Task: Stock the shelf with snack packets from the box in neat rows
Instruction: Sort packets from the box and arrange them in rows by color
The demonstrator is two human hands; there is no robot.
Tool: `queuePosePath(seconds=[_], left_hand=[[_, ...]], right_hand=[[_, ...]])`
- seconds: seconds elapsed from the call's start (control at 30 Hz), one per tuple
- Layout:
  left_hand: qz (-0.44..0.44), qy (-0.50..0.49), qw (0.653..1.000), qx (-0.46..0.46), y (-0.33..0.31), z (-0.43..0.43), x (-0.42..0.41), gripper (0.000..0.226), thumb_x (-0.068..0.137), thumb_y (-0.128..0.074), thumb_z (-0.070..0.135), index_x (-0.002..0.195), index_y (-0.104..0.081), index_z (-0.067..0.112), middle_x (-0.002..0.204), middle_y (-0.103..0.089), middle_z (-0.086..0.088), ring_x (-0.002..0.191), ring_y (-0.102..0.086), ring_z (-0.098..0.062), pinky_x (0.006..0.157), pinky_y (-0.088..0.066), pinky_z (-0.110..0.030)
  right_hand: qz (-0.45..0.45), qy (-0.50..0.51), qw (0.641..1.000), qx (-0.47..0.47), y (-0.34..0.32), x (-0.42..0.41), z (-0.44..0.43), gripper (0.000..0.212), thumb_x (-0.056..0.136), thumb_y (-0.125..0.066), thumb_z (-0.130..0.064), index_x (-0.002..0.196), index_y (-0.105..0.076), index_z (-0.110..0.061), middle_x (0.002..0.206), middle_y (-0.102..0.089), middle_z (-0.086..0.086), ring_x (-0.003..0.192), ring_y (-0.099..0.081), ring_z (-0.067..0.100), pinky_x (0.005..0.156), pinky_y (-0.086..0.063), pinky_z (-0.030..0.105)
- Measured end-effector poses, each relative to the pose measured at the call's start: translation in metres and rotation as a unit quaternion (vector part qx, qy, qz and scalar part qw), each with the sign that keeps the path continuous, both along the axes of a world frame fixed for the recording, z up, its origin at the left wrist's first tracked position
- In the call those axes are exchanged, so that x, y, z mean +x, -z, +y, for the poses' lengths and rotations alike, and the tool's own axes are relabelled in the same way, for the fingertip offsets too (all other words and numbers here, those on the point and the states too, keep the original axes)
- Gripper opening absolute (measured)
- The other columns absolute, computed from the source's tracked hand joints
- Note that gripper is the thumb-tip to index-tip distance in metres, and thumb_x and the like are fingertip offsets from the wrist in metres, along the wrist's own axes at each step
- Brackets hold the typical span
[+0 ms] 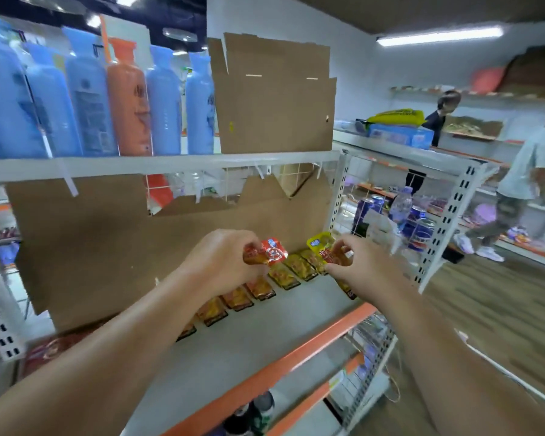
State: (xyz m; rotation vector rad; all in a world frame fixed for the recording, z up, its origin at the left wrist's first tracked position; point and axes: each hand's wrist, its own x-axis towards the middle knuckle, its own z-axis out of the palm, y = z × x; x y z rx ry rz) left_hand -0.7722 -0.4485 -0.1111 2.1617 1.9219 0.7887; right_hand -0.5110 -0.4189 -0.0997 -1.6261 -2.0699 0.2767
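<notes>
My left hand [224, 262] grips a bunch of red snack packets [269, 251] above the grey shelf [249, 341]. My right hand [359, 265] pinches another red packet [332, 256] just to the right, with a yellow packet [320, 242] behind it. A row of several orange-yellow snack packets [265, 287] lies flat along the back of the shelf, running from lower left to upper right against a cardboard backing [107, 247]. More red packets [48, 350] lie at the shelf's left end. No box is in sight.
Blue and orange bottles [92, 96] stand on the shelf above, beside a cardboard sheet [274, 96]. The shelf has an orange front edge [296, 350]; bottles [255, 413] stand on the level below. Drink cans [416, 221] fill a wire rack to the right. Two people [529, 171] stand in the aisle.
</notes>
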Motion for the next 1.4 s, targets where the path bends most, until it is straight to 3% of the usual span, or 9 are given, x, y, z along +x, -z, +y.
queuePosePath(seconds=[0.13, 0.3, 0.4, 0.6, 0.73, 1.0, 1.17, 1.3, 1.4], left_hand=[[-0.070, 0.000, 0.997, -0.020, 0.021, 0.051, -0.005, 0.029, 0.083, -0.085, 0.045, 0.106, -0.073, 0.033, 0.098, -0.068, 0.014, 0.084, -0.062, -0.002, 0.067, -0.049, -0.016], [-0.117, -0.013, 0.992, -0.047, 0.048, 0.086, -0.027, 0.030, 0.078, -0.087, 0.050, 0.099, -0.075, 0.034, 0.087, -0.072, 0.014, 0.077, -0.070, -0.006, 0.075, -0.061, -0.042], [-0.117, -0.042, 0.991, -0.044, 0.063, 0.092, -0.047, 0.038, 0.073, -0.079, 0.067, 0.097, -0.073, 0.038, 0.089, -0.071, 0.019, 0.082, -0.066, -0.001, 0.078, -0.059, -0.042], [-0.117, -0.177, 0.974, -0.085, 0.099, 0.070, -0.084, 0.030, 0.085, -0.075, 0.058, 0.099, -0.072, 0.032, 0.094, -0.073, 0.011, 0.087, -0.069, -0.008, 0.080, -0.061, -0.042], [-0.126, -0.280, 0.948, -0.081, 0.130, 0.031, -0.110, 0.023, 0.083, -0.081, 0.052, 0.100, -0.073, 0.040, 0.092, -0.070, 0.021, 0.086, -0.065, 0.002, 0.075, -0.058, -0.030], [-0.076, -0.486, 0.871, 0.003, 0.183, -0.059, -0.124, 0.040, 0.080, -0.082, 0.054, 0.113, -0.073, 0.032, 0.100, -0.063, 0.021, 0.087, -0.058, -0.002, 0.074, -0.043, -0.014], [-0.039, -0.577, 0.816, 0.009, 0.223, -0.100, -0.147, 0.037, 0.080, -0.083, 0.044, 0.105, -0.074, 0.018, 0.094, -0.071, -0.004, 0.085, -0.062, -0.025, 0.071, -0.044, -0.032], [-0.054, -0.589, 0.806, 0.031, 0.231, -0.110, -0.167, 0.047, 0.084, -0.072, 0.061, 0.105, -0.075, 0.018, 0.094, -0.070, -0.004, 0.085, -0.062, -0.024, 0.076, -0.054, -0.039], [-0.089, -0.587, 0.804, 0.034, 0.233, -0.108, -0.178, 0.055, 0.084, -0.065, 0.071, 0.101, -0.074, 0.019, 0.093, -0.068, -0.002, 0.084, -0.062, -0.022, 0.077, -0.055, -0.042]], right_hand=[[0.036, 0.001, 0.999, -0.023, 0.021, -0.019, 0.044, 0.017, 0.087, -0.074, -0.033, 0.098, -0.061, -0.029, 0.093, -0.063, -0.014, 0.074, -0.066, 0.011, 0.047, -0.050, 0.019], [0.076, -0.031, 0.996, -0.039, 0.047, -0.051, 0.088, 0.021, 0.083, -0.077, -0.036, 0.099, -0.064, -0.030, 0.092, -0.064, -0.013, 0.073, -0.065, 0.008, 0.050, -0.049, 0.019], [0.076, -0.064, 0.994, -0.048, 0.067, -0.076, 0.114, 0.025, 0.081, -0.077, -0.042, 0.100, -0.065, -0.031, 0.092, -0.065, -0.015, 0.085, -0.064, 0.010, 0.067, -0.049, 0.029], [0.074, -0.187, 0.976, -0.082, 0.110, -0.143, 0.150, 0.025, 0.083, -0.075, -0.041, 0.103, -0.064, -0.032, 0.099, -0.065, -0.008, 0.090, -0.061, 0.014, 0.063, -0.039, 0.022], [0.058, -0.284, 0.949, -0.128, 0.142, -0.190, 0.156, 0.028, 0.083, -0.071, -0.050, 0.105, -0.060, -0.037, 0.105, -0.063, -0.011, 0.093, -0.061, 0.011, 0.064, -0.041, 0.020], [0.031, -0.417, 0.900, -0.125, 0.181, -0.250, 0.120, 0.023, 0.081, -0.075, -0.040, 0.099, -0.064, -0.029, 0.093, -0.060, -0.011, 0.084, -0.058, 0.008, 0.067, -0.041, 0.025], [0.036, -0.441, 0.891, -0.102, 0.194, -0.281, 0.092, 0.039, 0.082, -0.075, -0.036, 0.119, -0.066, -0.034, 0.093, -0.056, -0.016, 0.087, -0.058, 0.007, 0.071, -0.044, 0.027], [0.031, -0.431, 0.899, -0.075, 0.199, -0.302, 0.071, 0.029, 0.082, -0.073, -0.038, 0.110, -0.067, -0.030, 0.079, -0.049, -0.019, 0.079, -0.054, 0.007, 0.065, -0.040, 0.027], [0.015, -0.417, 0.906, -0.076, 0.203, -0.315, 0.060, 0.033, 0.083, -0.069, -0.049, 0.113, -0.064, -0.035, 0.097, -0.060, -0.015, 0.089, -0.058, 0.008, 0.072, -0.045, 0.029]])
